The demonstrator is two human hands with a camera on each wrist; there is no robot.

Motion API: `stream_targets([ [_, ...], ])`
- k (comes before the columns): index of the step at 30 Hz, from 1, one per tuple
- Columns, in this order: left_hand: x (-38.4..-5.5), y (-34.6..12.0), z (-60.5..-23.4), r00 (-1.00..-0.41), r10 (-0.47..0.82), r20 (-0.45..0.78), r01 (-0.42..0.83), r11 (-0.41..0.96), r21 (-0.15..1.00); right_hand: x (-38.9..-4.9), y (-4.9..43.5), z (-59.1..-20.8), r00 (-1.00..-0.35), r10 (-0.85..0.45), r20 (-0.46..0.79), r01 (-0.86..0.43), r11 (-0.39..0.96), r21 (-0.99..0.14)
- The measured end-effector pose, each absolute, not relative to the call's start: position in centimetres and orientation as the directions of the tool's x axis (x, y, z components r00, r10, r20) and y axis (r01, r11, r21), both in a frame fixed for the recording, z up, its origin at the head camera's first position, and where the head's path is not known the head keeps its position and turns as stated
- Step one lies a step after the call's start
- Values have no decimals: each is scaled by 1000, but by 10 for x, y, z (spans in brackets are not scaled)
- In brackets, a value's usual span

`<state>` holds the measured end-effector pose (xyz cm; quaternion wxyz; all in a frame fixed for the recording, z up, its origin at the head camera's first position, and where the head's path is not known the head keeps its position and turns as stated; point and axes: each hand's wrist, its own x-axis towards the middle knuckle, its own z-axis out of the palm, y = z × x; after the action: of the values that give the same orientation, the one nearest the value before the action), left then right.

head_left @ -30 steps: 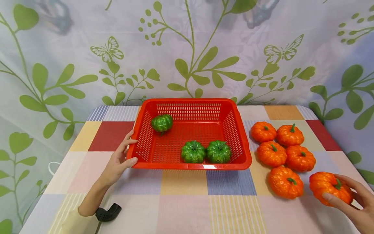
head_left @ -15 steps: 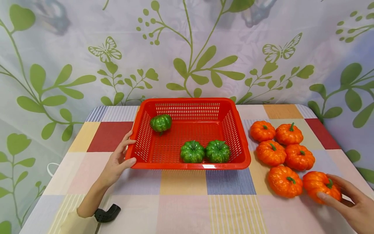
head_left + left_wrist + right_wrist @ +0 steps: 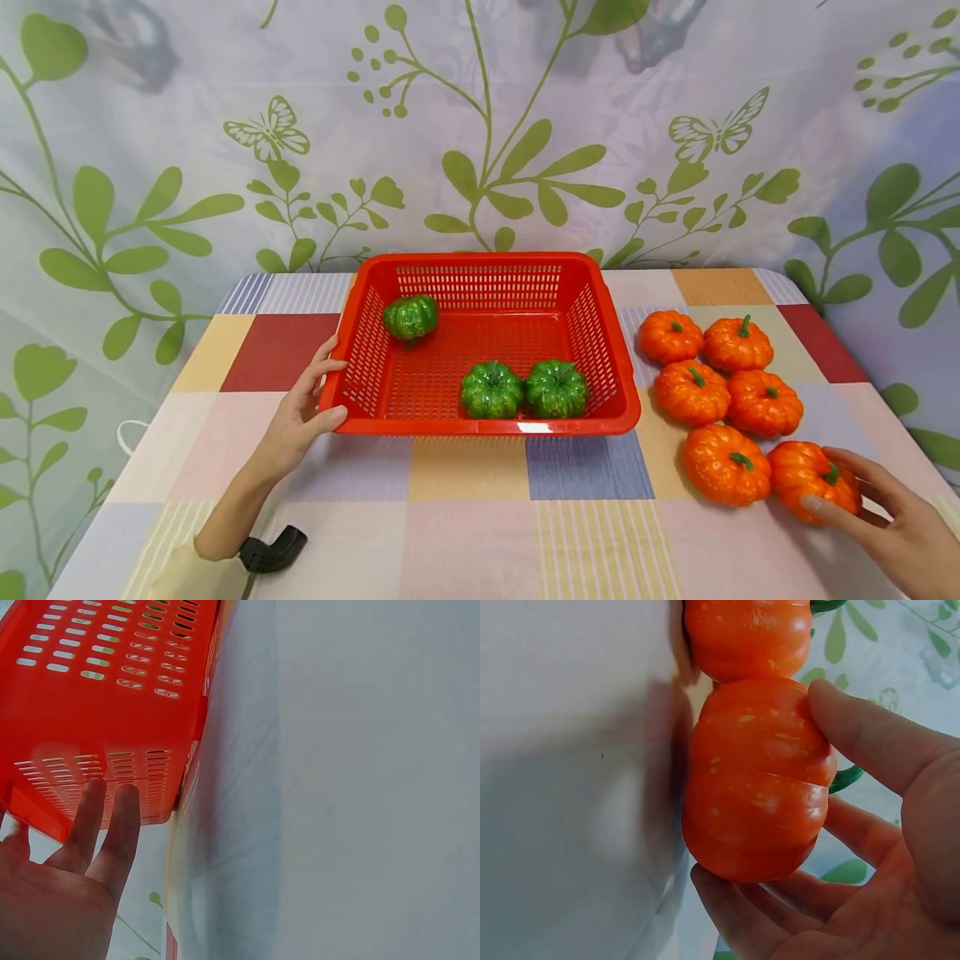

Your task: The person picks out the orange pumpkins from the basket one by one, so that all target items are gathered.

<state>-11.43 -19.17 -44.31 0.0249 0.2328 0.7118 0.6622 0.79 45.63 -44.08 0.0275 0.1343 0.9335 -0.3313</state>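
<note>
My right hand [image 3: 892, 517] holds a small orange pumpkin [image 3: 808, 481] with a green stem, thumb on one side and fingers round the other. This pumpkin sits low at the table, against another orange pumpkin [image 3: 726, 465]. In the right wrist view, the thumb presses the held pumpkin [image 3: 757, 787] near its top and fingertips reach its lower side. At the left end of a red plastic basket [image 3: 480, 426], my left hand [image 3: 296, 421] grips the rim. Two of its fingers [image 3: 120, 840] lie along the outer wall in the left wrist view.
Inside the basket are three green pumpkins, one [image 3: 411, 317] tipped at the back left, two [image 3: 492, 390] side by side in front. Several more orange pumpkins [image 3: 692, 392] cluster right of the basket. A black curved object [image 3: 273, 550] is by the left wrist. A patterned curtain [image 3: 480, 125] hangs behind the table.
My right hand has brought the orange pumpkin left and set it beside the front one of the group. My left hand has stayed on the basket.
</note>
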Motion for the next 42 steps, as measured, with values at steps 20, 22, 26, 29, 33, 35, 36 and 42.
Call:
stream_targets([
  [20, -113, -191, -445, -889, 360, 285, 308, 8, 951, 12, 458, -454, -990, 139, 36, 84, 761, -643],
  [22, -113, -191, -445, -886, 360, 294, 316, 5, 949, 13, 457, -454, -989, 143, 37, 86, 761, -643],
  [26, -113, -191, -444, -888, 359, 289, 312, 8, 950, 14, 455, -455, -987, 156, 37, 94, 751, -653],
  [29, -113, -191, -443, -888, 364, 281, 305, 11, 952, 14, 453, -455, -984, 174, 36, 108, 748, -655],
  [33, -113, -191, -444, -887, 365, 283, 305, 3, 952, 13, 452, -455, -979, 202, 27, 136, 747, -650],
  [35, -113, -191, -443, -889, 362, 280, 302, 6, 953, 13, 451, -456, -978, 208, 23, 144, 748, -648],
  [36, -113, -191, -443, -889, 363, 281, 304, 6, 953, 13, 451, -456, -978, 208, 24, 143, 747, -649],
  [42, -113, -192, -443, -890, 366, 271, 298, 19, 954, 15, 450, -458, -980, 190, 62, 102, 742, -663],
])
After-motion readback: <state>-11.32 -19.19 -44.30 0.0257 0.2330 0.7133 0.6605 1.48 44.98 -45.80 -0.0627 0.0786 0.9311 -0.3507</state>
